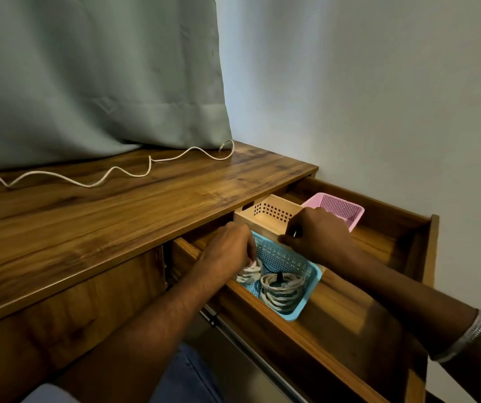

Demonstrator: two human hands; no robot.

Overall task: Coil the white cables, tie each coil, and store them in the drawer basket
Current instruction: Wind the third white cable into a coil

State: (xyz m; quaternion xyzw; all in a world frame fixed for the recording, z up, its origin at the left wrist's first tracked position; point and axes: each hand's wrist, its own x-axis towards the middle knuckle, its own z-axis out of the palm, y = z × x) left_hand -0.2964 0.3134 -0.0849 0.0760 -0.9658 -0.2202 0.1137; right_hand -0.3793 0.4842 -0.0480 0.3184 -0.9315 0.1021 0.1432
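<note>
A: Loose white cable (111,173) lies uncoiled on the wooden desk top (117,216) — left hand (227,248) pinches a tied white coil (249,271) into the blue perforated plastic basket (306,274).

B: Storing step. Right hand (318,237) curls over the basket's rim; that loose cable looks next.

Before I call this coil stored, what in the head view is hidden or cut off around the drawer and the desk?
- Coil under the left hand: the fingers cover its top, so its tie cannot be seen.
- Right hand: fingertips face away at the blue basket rim; grip unclear.
- Loose white cable on the desk: left end leaves the frame.
- Beige basket: desktop hides its rear.
</note>
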